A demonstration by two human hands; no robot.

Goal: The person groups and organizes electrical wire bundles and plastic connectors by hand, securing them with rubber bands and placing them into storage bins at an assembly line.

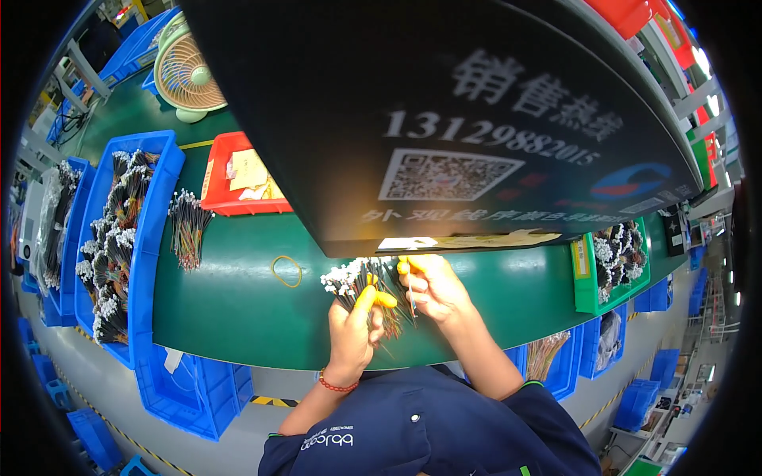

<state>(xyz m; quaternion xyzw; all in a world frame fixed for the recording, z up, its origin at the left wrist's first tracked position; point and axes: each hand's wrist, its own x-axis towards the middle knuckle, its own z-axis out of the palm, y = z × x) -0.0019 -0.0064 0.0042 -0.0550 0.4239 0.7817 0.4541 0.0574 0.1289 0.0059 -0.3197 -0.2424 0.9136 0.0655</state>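
My left hand (356,332), with yellow finger cots on thumb and fingers, is closed round a bundle of thin dark wires (386,289). White connectors (343,275) cluster at the bundle's upper end, and its loose coloured ends hang below. To the right, my right hand (436,292), also in yellow finger cots, pinches a thin wire (412,295) by its upper end, just under the lit lower edge of a black machine (444,208). What sits at its fingertips is too small to make out.
Beyond the green bench top (238,317) at left stands a blue bin (164,206) of wire bundles. Nearby are a loose wire bundle (189,226), a red tray (226,208), a yellow rubber band (286,271) and a fan (190,73). A green bin (587,301) stands right.
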